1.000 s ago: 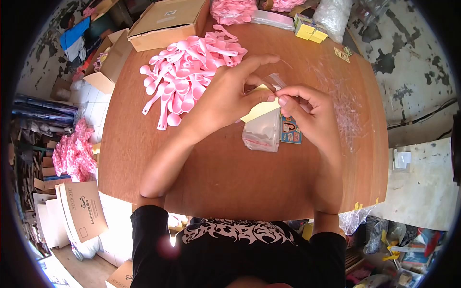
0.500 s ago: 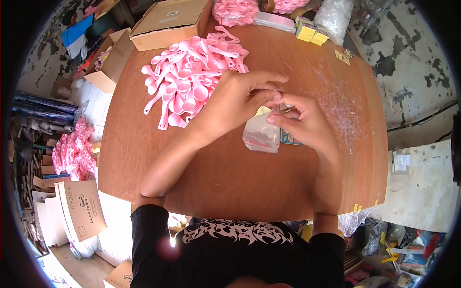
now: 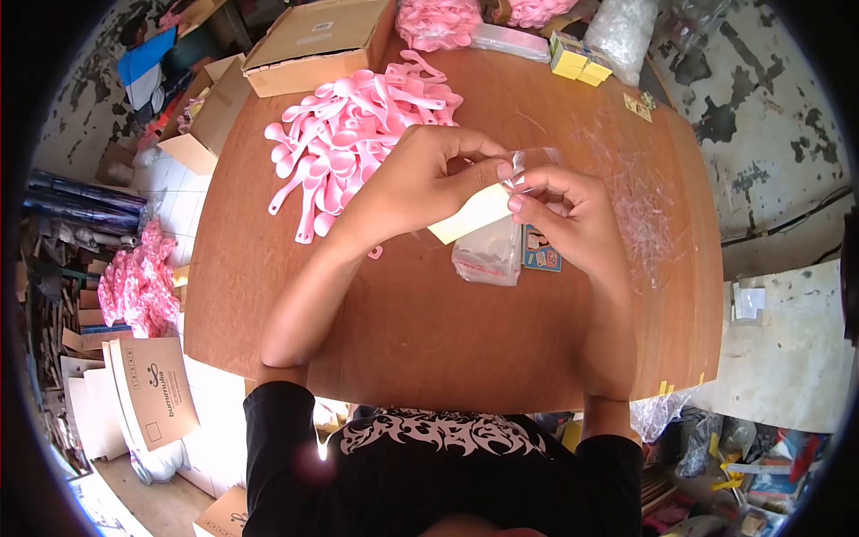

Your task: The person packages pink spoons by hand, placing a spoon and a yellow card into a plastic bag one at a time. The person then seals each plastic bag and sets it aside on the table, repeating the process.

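My left hand (image 3: 438, 179) is closed around a pale yellow card (image 3: 470, 213), which seems to be inside a clear plastic wrapper. At the wrapper's upper end, the fingers of my right hand (image 3: 568, 210) pinch the clear plastic close to my left fingertips. Below the card lies a stack of clear plastic bags (image 3: 488, 255), with a small blue printed card (image 3: 541, 252) beside it. The pile of pink spoons (image 3: 344, 134) is left of and behind my left hand. A small pink handle end (image 3: 375, 252) shows under my left wrist.
A cardboard box (image 3: 318, 45), bagged pink items (image 3: 438, 20), small yellow boxes (image 3: 580, 61) and a bubble-wrap roll (image 3: 622, 36) stand along the table's (image 3: 429, 340) far edge. Thin clear plastic strips (image 3: 640, 210) lie scattered at the right.
The yellow card has come into plain view, tilted below my left hand. Both hands have shifted slightly, and my left fingers have folded in more around the plastic.
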Available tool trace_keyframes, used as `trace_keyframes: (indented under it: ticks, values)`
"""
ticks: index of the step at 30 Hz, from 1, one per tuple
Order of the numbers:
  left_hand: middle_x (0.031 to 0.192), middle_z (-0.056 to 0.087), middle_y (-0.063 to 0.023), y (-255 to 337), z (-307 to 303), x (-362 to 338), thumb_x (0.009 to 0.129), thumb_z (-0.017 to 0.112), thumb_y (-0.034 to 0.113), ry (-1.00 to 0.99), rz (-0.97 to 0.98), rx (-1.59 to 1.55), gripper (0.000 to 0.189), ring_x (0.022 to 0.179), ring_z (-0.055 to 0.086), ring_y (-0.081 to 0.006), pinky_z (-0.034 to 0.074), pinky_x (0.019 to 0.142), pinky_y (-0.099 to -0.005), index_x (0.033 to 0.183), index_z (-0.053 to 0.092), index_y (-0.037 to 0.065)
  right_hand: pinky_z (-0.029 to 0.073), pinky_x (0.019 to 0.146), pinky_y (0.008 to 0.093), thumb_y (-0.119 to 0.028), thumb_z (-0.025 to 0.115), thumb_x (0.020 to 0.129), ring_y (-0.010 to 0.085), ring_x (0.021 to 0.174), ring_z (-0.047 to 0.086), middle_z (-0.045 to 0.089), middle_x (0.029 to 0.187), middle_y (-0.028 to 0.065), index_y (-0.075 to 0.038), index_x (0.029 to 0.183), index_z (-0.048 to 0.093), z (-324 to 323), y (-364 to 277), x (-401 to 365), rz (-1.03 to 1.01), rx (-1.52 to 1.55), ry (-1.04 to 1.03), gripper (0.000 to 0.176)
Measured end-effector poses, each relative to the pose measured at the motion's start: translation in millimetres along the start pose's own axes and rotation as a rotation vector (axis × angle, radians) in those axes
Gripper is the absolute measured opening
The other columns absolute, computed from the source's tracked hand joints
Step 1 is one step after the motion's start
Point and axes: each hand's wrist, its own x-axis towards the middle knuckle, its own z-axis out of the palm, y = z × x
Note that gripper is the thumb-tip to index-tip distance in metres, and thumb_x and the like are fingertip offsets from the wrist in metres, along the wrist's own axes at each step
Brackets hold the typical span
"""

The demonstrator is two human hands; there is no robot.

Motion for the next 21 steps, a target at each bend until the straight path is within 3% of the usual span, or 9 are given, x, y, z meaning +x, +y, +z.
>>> trace_keyframes:
  ticks: [5, 7, 11, 17, 19, 21]
  values:
    - [0.085, 0.070, -0.0040, -4.0, 4.9, 0.9, 0.094, 0.065, 0.010, 0.040, 0.025, 0.031, 0.017, 0.077, 0.064, -0.0070, 0.053, 0.067, -0.0235, 0.102, 0.069, -0.004, 0.052, 0.066, 0.0241, -0.005, 0.073, 0.086, 0.0074, 0.077, 0.061, 0.069, 0.088, 0.0034, 0.004, 0.100, 0.068, 1.1, -2.8, -0.3, 0.022, 0.036, -0.058, 0.017]
    - [0.085, 0.070, -0.0040, -2.6, 5.2, 0.3, 0.094, 0.065, 0.010, 0.025, 0.022, 0.034, 0.017, 0.078, 0.064, -0.0069, 0.053, 0.068, -0.0234, 0.102, 0.069, -0.004, 0.052, 0.072, 0.0239, -0.001, 0.072, 0.086, 0.0080, 0.084, 0.063, 0.069, 0.095, 0.0065, 0.004, 0.101, 0.067, -0.5, -3.8, -0.3, 0.048, -0.007, -0.120, 0.016]
    - [0.087, 0.070, -0.0039, -3.4, 4.4, 0.9, 0.095, 0.064, 0.010, 0.015, 0.011, 0.068, 0.017, 0.079, 0.064, -0.0068, 0.053, 0.068, -0.0234, 0.102, 0.069, -0.004, 0.052, 0.072, 0.0239, -0.001, 0.073, 0.085, 0.0076, 0.084, 0.063, 0.069, 0.096, 0.0061, 0.004, 0.100, 0.068, 0.7, -3.8, 0.1, 0.041, -0.073, -0.093, 0.016]
    - [0.087, 0.070, -0.0041, -2.4, 4.8, 0.5, 0.094, 0.065, 0.010, 0.007, -0.014, 0.049, 0.017, 0.080, 0.064, -0.0073, 0.053, 0.070, -0.0240, 0.102, 0.069, -0.005, 0.052, 0.070, 0.0227, -0.001, 0.073, 0.085, 0.0067, 0.083, 0.063, 0.070, 0.094, 0.0052, 0.003, 0.101, 0.069, 0.2, -1.6, -0.1, 0.038, -0.052, -0.099, 0.017]
    - [0.087, 0.070, -0.0041, -3.3, 4.9, 0.7, 0.094, 0.064, 0.009, 0.005, 0.005, 0.065, 0.017, 0.080, 0.064, -0.0076, 0.054, 0.071, -0.0245, 0.103, 0.069, -0.005, 0.054, 0.063, 0.0253, -0.004, 0.075, 0.083, 0.0075, 0.077, 0.064, 0.072, 0.092, 0.0061, 0.000, 0.102, 0.070, -0.2, -1.5, -0.3, 0.031, -0.107, -0.130, 0.021]
    - [0.088, 0.070, -0.0041, -4.8, 5.9, 0.8, 0.094, 0.064, 0.009, 0.004, 0.024, 0.083, 0.017, 0.080, 0.064, -0.0079, 0.054, 0.072, -0.0249, 0.103, 0.069, -0.004, 0.055, 0.063, 0.0263, -0.003, 0.074, 0.083, 0.0081, 0.076, 0.064, 0.072, 0.091, 0.0066, 0.000, 0.102, 0.070, 0.1, -3.4, 0.2, 0.041, -0.116, -0.147, 0.020]
